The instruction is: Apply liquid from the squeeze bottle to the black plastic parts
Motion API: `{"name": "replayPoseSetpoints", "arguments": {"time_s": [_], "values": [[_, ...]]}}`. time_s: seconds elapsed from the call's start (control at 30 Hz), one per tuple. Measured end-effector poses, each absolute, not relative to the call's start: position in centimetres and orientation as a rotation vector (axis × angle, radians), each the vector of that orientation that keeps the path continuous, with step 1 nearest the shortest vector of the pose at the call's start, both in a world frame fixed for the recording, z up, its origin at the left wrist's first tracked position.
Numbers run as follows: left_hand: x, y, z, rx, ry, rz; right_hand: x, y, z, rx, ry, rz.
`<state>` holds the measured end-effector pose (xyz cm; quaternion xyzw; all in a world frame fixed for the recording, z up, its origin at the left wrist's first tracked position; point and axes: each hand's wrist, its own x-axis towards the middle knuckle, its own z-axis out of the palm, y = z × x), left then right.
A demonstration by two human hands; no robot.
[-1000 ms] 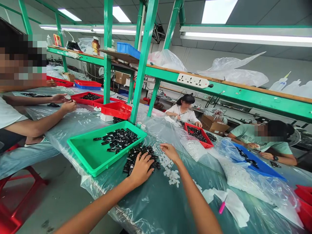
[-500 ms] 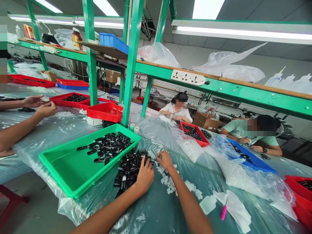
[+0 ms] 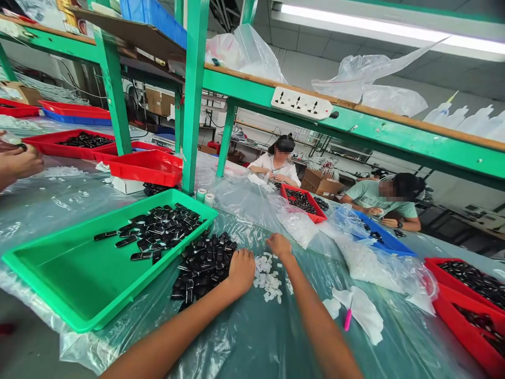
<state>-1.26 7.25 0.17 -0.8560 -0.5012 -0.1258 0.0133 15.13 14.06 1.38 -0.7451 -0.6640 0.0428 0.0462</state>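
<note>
My left hand point(image 3: 241, 271) is curled at the right edge of a heap of small black plastic pieces point(image 3: 205, 266). Its fingertips are hidden, so what they hold, if anything, does not show. My right hand point(image 3: 279, 245) is closed just beyond a scatter of small white translucent pieces point(image 3: 268, 281), its fingers bent out of sight. The white pieces lie between my two forearms. To the left of the heap, a green tray point(image 3: 79, 318) holds more black pieces point(image 3: 161, 226), mostly toward its far right end.
A pink-handled tool point(image 3: 347, 319) lies by white sheets point(image 3: 365, 316) at right. Bags of white pieces point(image 3: 366, 263), a blue tray point(image 3: 389, 239) and red trays point(image 3: 465, 310) stand farther right. A green shelf post point(image 3: 193, 105) rises behind the green tray. Co-workers sit across and at left.
The view has swung right and down. My left hand's fingers, spread over the black heap before, are now curled at its right edge. My right hand has drawn away from the heap and closed.
</note>
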Motion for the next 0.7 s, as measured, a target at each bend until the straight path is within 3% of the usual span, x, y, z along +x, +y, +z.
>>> {"name": "replayPoseSetpoints", "arguments": {"time_s": [0.4, 0.7], "values": [[0.1, 7.4, 0.5, -2.842, -1.597, -0.318, 16.2, 11.1, 0.7, -2.142, -2.217, 0.261], [4.1, 14.2, 2.0, -2.851, -1.689, -0.319, 18.3, 0.0, 6.8, -1.998, -1.888, -0.054]]}}
